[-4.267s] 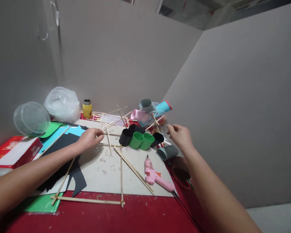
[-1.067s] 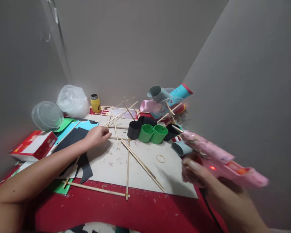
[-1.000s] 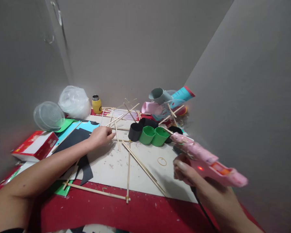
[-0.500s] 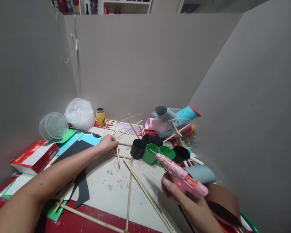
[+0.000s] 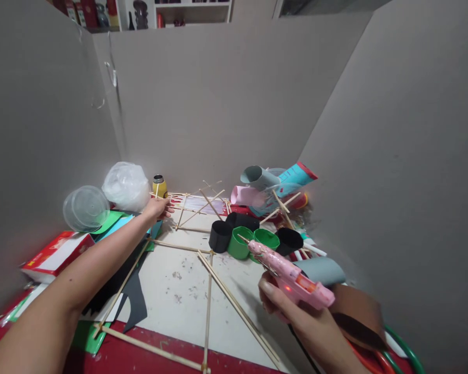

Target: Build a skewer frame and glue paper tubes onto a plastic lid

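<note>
My right hand (image 5: pixel 284 307) grips a pink glue gun (image 5: pixel 292 274), its nozzle aimed at the green paper rings (image 5: pixel 253 241) beside the black paper rings (image 5: pixel 222 235). My left hand (image 5: pixel 157 207) reaches far back, fingers pinched on a thin wooden stick (image 5: pixel 156 191) next to the yellow jar (image 5: pixel 159 185). A frame of glued wooden sticks (image 5: pixel 208 291) lies across the white board (image 5: pixel 179 283).
A white plastic bag (image 5: pixel 127 184), a clear tub (image 5: pixel 85 208) and a red box (image 5: pixel 56 254) stand at the left. Rolled paper tubes (image 5: pixel 269 182) pile at the back right. Black, green and blue sheets (image 5: pixel 132 291) lie left. Grey partition walls enclose three sides.
My right hand picked up the glue gun and brought it toward the rings. My left hand moved from the stick frame back toward the yellow jar.
</note>
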Demonstrator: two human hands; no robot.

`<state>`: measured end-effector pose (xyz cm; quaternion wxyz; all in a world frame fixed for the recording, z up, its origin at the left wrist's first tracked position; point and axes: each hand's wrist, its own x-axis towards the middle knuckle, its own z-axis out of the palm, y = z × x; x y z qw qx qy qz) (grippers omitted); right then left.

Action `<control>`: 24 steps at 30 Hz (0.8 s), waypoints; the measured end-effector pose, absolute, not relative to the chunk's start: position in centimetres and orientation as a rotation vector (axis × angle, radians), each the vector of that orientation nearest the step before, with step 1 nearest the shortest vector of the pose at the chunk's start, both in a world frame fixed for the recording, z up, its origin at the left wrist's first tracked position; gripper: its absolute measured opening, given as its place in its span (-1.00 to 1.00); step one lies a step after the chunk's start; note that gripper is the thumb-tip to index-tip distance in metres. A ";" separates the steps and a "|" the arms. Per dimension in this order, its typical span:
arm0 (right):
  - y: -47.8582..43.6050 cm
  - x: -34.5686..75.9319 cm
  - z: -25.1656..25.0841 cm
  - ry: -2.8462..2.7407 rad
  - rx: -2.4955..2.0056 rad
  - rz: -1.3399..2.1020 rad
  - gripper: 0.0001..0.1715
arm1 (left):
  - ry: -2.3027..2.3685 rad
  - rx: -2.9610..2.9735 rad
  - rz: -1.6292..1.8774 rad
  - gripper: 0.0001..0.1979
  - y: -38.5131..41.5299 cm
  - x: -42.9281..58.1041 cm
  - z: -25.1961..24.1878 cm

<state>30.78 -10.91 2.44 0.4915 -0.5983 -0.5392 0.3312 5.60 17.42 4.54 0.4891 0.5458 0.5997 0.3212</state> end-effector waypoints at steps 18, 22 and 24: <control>-10.7 31.8 2.4 -1.241 -1.427 0.714 -0.55 | 1.012 1.828 1.003 -0.70 12.9 9.0 3.8; -10.8 31.8 2.8 -1.389 -1.473 0.651 -0.64 | 0.894 1.859 0.969 -0.53 13.5 10.7 4.4; -10.7 31.6 3.3 -1.511 -1.443 0.622 -0.56 | 0.853 1.848 0.955 -0.50 14.2 11.5 4.5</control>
